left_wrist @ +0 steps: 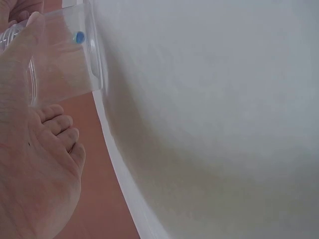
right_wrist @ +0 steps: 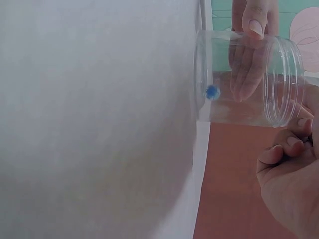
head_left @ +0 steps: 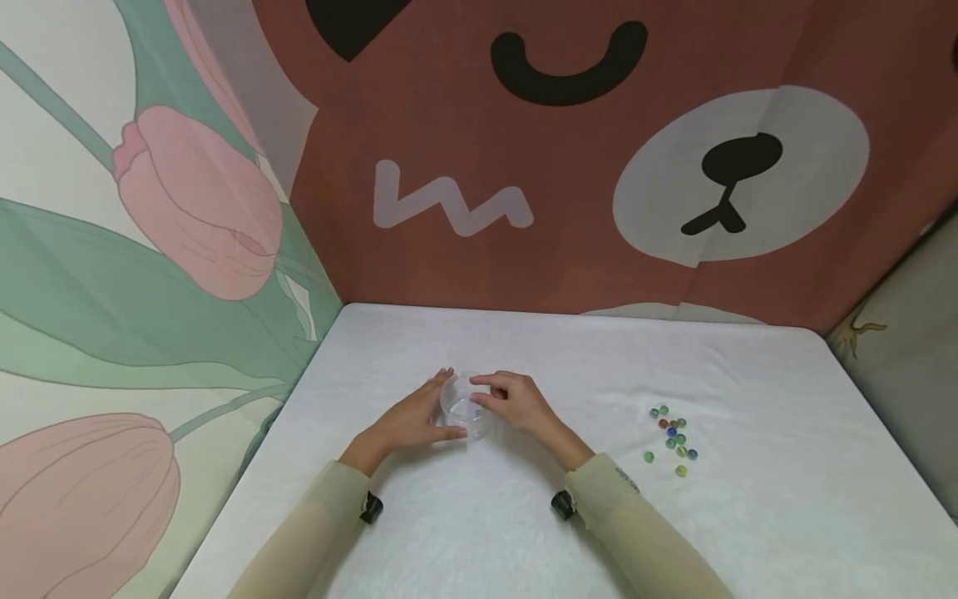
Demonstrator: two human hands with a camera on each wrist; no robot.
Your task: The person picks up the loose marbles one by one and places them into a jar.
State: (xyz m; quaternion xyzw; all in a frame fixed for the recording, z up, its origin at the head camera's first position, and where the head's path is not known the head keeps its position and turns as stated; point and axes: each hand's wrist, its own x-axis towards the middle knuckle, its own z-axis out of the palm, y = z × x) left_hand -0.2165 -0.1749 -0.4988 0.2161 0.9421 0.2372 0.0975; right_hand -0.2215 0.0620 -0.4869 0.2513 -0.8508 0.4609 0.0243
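A clear plastic cylindrical jar with a threaded, uncapped neck [head_left: 459, 406] is stood upright on a table covered in white cloth [head_left: 748, 507], its mouth turned up, presumably so that its opening can be reached from above. Its wall is held by the left hand [head_left: 415, 423], thumb on the near side and fingers on the far side, a grip probably chosen to steady so light a vessel. The right hand [head_left: 524, 405] is poised at the mouth with thumb and forefinger a little apart and the other fingers bent; nothing can be seen between them. A small round blue glass marble [right_wrist: 213, 92] is contained near the jar's base. More multicoloured glass marbles [head_left: 671, 432] are scattered to the right, apparently within the right hand's reach. No brand or label can be made out on the jar; a small dark marking on the pale khaki right sleeve [head_left: 636, 524] cannot be read
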